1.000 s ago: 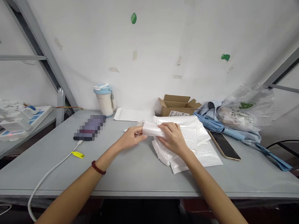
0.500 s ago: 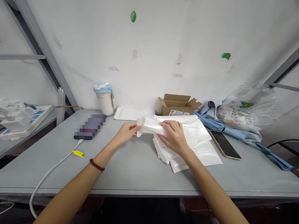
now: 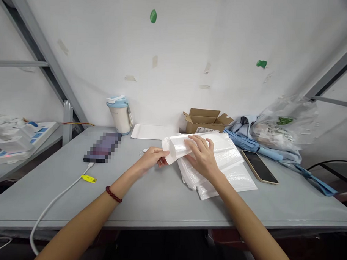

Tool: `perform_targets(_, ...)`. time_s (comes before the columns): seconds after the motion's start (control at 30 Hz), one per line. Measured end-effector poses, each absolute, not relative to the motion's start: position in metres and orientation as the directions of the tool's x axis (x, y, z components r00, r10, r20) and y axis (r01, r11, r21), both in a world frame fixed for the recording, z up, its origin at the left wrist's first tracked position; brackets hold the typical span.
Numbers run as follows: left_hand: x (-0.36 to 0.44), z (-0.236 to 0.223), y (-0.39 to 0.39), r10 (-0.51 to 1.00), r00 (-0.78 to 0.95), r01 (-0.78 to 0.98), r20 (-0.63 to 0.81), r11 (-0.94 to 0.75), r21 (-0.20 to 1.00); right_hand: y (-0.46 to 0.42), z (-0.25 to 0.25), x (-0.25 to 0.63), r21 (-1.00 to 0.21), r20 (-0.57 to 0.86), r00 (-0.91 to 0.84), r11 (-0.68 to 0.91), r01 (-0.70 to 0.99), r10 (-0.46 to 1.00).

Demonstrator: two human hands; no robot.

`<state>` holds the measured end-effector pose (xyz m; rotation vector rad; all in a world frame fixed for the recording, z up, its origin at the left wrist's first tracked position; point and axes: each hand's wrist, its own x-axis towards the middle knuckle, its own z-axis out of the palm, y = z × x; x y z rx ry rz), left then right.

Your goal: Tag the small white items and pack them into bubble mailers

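A white bubble mailer [image 3: 177, 148] is lifted a little above the grey table [image 3: 148, 197], its open mouth turned to the left. My right hand [image 3: 202, 157] grips its body from above. My left hand [image 3: 152, 159] pinches its lower left edge at the mouth. Under and behind the right hand lies a stack of more white bubble mailers [image 3: 226, 168]. A small pale object [image 3: 143, 151] lies on the table just left of my left hand.
A phone [image 3: 102, 147] on a white cable [image 3: 57, 201] lies at the left, a blue-lidded cup [image 3: 118, 115] behind it. An open cardboard box [image 3: 205, 121] and a flat white envelope [image 3: 152, 132] stand at the back. Another phone [image 3: 259, 167], a blue umbrella [image 3: 278, 152] and a plastic bag [image 3: 287, 122] fill the right.
The mailer's mouth has been raised and spread wider. My left hand moved from its top edge down to its lower left corner; my right hand's fingers stretched out over it.
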<state>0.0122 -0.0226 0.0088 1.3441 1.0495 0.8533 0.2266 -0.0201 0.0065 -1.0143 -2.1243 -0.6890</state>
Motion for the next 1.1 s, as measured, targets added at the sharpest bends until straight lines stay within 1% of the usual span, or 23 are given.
perform_targets(0.17, 0.016, 0.005, -0.026, 0.886, 0.459, -0.012, -0.066, 0.080, 0.997, -0.023, -0.001, 0.217, 0.225, 0.730, -0.529, 0.579, 0.784, 0.432)
perform_targets(0.33, 0.018, 0.008, -0.030, 0.880, 0.474, -0.094, -0.025, 0.079, 0.992, -0.023, -0.010, 0.213, 0.261, 0.737, -0.548, 0.582, 0.770, 0.395)
perform_targets(0.47, 0.020, 0.011, -0.033, 0.909, 0.416, -0.157, 0.013, 0.057, 0.986, -0.024, -0.009, 0.211, 0.231, 0.760, -0.508, 0.564, 0.793, 0.404)
perform_targets(0.63, 0.019, 0.017, -0.034, 0.964, 0.262, -0.216, 0.035, 0.023, 0.976, -0.024, -0.004, 0.211, 0.180, 0.803, -0.446, 0.553, 0.814, 0.395)
perform_targets(0.77, 0.017, 0.020, -0.033, 0.984, 0.174, -0.253, 0.039, 0.006, 0.967, -0.024, -0.003, 0.212, 0.201, 0.813, -0.469, 0.591, 0.781, 0.343)
perform_targets(0.87, 0.017, 0.021, -0.033, 0.988, 0.134, -0.258, 0.078, -0.041, 0.965, -0.024, -0.003, 0.214, 0.230, 0.816, -0.496, 0.621, 0.749, 0.297)
perform_targets(0.97, 0.018, 0.020, -0.034, 0.980, 0.093, -0.239, 0.177, -0.151, 0.959, -0.024, -0.002, 0.215, 0.242, 0.823, -0.502, 0.637, 0.732, 0.264)
perform_targets(1.03, 0.020, 0.020, -0.035, 0.965, 0.072, -0.162, 0.250, -0.236, 0.958, -0.024, -0.002, 0.215, 0.241, 0.826, -0.501, 0.641, 0.728, 0.258)
perform_targets(1.1, 0.021, 0.018, -0.037, 0.936, 0.079, -0.010, 0.343, -0.343, 0.939, -0.023, -0.002, 0.216, 0.234, 0.825, -0.498, 0.640, 0.732, 0.268)
